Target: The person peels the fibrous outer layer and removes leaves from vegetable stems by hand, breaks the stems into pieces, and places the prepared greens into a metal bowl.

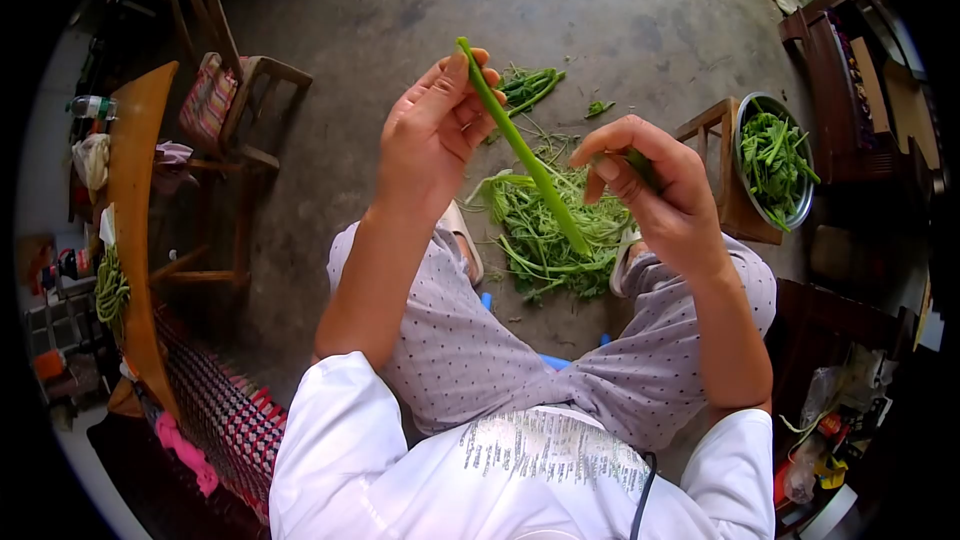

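Note:
A long green stalk (pixel 535 170) slants down to the right, its upper end pinched between the thumb and fingers of my left hand (pixel 432 130). To the right of the stalk is my right hand (pixel 660 185), its fingers curled with the thumb near the forefinger. Something dark green shows within the right hand, too hidden to make out. Below both hands, a heap of green trimmings and leaves (pixel 540 265) lies on the floor between my feet. A small bunch of green stalks (pixel 535 90) lies just beyond the heap.
On a wooden stool (pixel 745 205) at the right, a metal bowl (pixel 741 155) holds cut greens. At the left are a wooden chair (pixel 275 67) and a wooden table (pixel 140 170) with green beans at its edge. Cluttered shelves line the right side.

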`<state>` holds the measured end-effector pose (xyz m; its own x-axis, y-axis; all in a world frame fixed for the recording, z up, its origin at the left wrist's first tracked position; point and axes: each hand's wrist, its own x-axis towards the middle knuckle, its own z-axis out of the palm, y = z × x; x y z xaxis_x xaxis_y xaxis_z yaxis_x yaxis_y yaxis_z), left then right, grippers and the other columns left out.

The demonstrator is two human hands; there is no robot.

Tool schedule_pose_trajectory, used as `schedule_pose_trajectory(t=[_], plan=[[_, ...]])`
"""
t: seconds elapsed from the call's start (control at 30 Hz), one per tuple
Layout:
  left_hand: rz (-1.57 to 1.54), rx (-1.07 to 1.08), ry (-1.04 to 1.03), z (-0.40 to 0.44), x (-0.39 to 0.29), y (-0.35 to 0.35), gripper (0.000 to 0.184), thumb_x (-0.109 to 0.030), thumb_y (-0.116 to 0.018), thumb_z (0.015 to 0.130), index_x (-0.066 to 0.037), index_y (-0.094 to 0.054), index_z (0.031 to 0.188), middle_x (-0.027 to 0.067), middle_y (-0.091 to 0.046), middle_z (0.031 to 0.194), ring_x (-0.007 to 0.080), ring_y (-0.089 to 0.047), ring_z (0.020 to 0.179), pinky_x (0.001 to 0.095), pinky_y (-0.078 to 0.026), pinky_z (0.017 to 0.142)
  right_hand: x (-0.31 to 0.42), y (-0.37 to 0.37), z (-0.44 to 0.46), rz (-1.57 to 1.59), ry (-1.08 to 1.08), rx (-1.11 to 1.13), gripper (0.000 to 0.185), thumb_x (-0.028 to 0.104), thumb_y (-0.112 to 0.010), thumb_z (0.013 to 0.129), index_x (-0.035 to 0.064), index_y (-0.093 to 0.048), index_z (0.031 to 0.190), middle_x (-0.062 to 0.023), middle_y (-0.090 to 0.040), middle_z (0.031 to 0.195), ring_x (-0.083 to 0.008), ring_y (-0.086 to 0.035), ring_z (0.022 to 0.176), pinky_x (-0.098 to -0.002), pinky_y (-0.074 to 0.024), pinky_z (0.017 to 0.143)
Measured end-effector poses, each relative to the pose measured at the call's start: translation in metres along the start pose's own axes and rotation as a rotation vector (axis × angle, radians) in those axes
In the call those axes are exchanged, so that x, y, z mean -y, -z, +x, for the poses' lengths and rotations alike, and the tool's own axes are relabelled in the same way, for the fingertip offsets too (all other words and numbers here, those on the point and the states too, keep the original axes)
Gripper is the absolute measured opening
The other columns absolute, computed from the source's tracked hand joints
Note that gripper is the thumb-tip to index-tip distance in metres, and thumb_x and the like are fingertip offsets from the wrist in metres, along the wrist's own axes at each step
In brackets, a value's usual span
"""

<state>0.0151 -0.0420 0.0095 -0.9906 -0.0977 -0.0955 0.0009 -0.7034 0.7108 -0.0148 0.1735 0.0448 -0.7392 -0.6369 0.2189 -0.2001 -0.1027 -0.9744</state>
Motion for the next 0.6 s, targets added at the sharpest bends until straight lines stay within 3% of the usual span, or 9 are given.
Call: schedule_pose_trajectory(t=[0.1,0.17,0.23,0.3,0.33,0.37,0.43,0.47,0.6], plan=[[-0.054,-0.047,-0.026,0.002,-0.010,0.013,0.024,-0.023,-0.052,0.095,-0.004,-0.057,0.109,0.0040,-0.062,0.094,0.0131,-0.060,0.084,0.0241,-0.051,0.074,0.002,0.014,-0.004,-0.083,-0.150,0.053,0.011,-0.007,-0.051,0.084,-0.0025,-0.058,0.091,-0.0082,-0.061,0.076,-0.0125,-0.058,0.065,-0.0257,-0.0458,0.058],[-0.107,-0.107,-0.102,0.002,-0.020,0.024,0.024,-0.023,-0.052,0.095,-0.004,-0.057,0.108,0.0044,-0.062,0.094,0.0137,-0.060,0.083,0.0246,-0.051,0.074,-0.006,0.029,-0.011,-0.505,-0.390,0.264,0.004,0.000,-0.055,0.086,-0.0005,-0.057,0.090,-0.0073,-0.056,0.068,-0.0116,-0.055,0.062,-0.0263,-0.0411,0.055],[-0.117,-0.116,-0.132,0.000,-0.027,0.033,0.023,-0.023,-0.053,0.094,-0.004,-0.058,0.107,0.0046,-0.062,0.094,0.0139,-0.060,0.084,0.0254,-0.051,0.076,-0.027,0.041,-0.024,-0.684,-0.386,0.313,0.006,-0.002,-0.057,0.081,-0.0004,-0.057,0.087,-0.0103,-0.053,0.062,-0.0140,-0.054,0.059,-0.0279,-0.0407,0.054],[-0.060,-0.179,-0.235,-0.002,-0.031,0.035,0.024,-0.023,-0.059,0.091,-0.002,-0.060,0.103,0.0073,-0.064,0.091,0.0130,-0.063,0.081,0.0235,-0.054,0.072,-0.044,0.045,-0.034,-1.022,-0.313,0.328,0.010,0.000,-0.055,0.078,0.0014,-0.059,0.087,-0.0156,-0.060,0.069,-0.0350,-0.051,0.059,-0.0379,-0.0427,0.057],[-0.058,-0.184,-0.238,-0.005,-0.031,0.033,0.024,-0.023,-0.059,0.091,-0.002,-0.060,0.103,0.0073,-0.064,0.091,0.0130,-0.063,0.081,0.0235,-0.054,0.072,-0.051,0.041,-0.033,-0.981,-0.211,0.216,0.009,0.003,-0.060,0.080,0.0022,-0.061,0.089,-0.0139,-0.058,0.066,-0.0277,-0.049,0.052,-0.0349,-0.0404,0.052],[0.015,-0.166,-0.201,-0.009,-0.028,0.027,0.023,-0.021,-0.058,0.092,-0.002,-0.059,0.104,0.0075,-0.064,0.093,0.0134,-0.063,0.082,0.0232,-0.054,0.072,-0.050,0.040,-0.032,-0.980,-0.211,0.219,0.009,0.003,-0.060,0.080,0.0022,-0.061,0.089,-0.0139,-0.058,0.066,-0.0277,-0.049,0.052,-0.0349,-0.0404,0.052],[0.082,-0.150,-0.154,-0.015,-0.018,0.017,0.022,-0.020,-0.056,0.092,-0.002,-0.058,0.105,0.0076,-0.064,0.094,0.0137,-0.064,0.083,0.0230,-0.055,0.073,-0.028,0.019,-0.016,-0.578,-0.288,0.079,0.011,0.004,-0.064,0.082,0.0015,-0.062,0.093,-0.0050,-0.054,0.065,-0.0090,-0.045,0.057,-0.0247,-0.0355,0.052],[0.139,-0.138,-0.114,-0.016,-0.012,0.013,0.022,-0.020,-0.056,0.092,-0.002,-0.058,0.105,0.0083,-0.064,0.093,0.0137,-0.064,0.082,0.0230,-0.055,0.072,-0.031,0.014,-0.014,-0.452,-0.217,0.024,0.016,0.010,-0.067,0.083,0.0021,-0.063,0.096,-0.0009,-0.049,0.058,-0.0028,-0.036,0.050,-0.0222,-0.0290,0.044],[0.234,-0.087,-0.050,-0.021,0.006,-0.005,0.022,-0.020,-0.057,0.092,-0.001,-0.058,0.104,0.0092,-0.065,0.092,0.0135,-0.065,0.081,0.0249,-0.056,0.072,-0.004,-0.011,-0.005,-0.182,-0.325,-0.003,0.015,0.012,-0.067,0.083,-0.0018,-0.063,0.087,0.0057,-0.043,0.055,-0.0009,-0.035,0.050,-0.0216,-0.0250,0.042]])
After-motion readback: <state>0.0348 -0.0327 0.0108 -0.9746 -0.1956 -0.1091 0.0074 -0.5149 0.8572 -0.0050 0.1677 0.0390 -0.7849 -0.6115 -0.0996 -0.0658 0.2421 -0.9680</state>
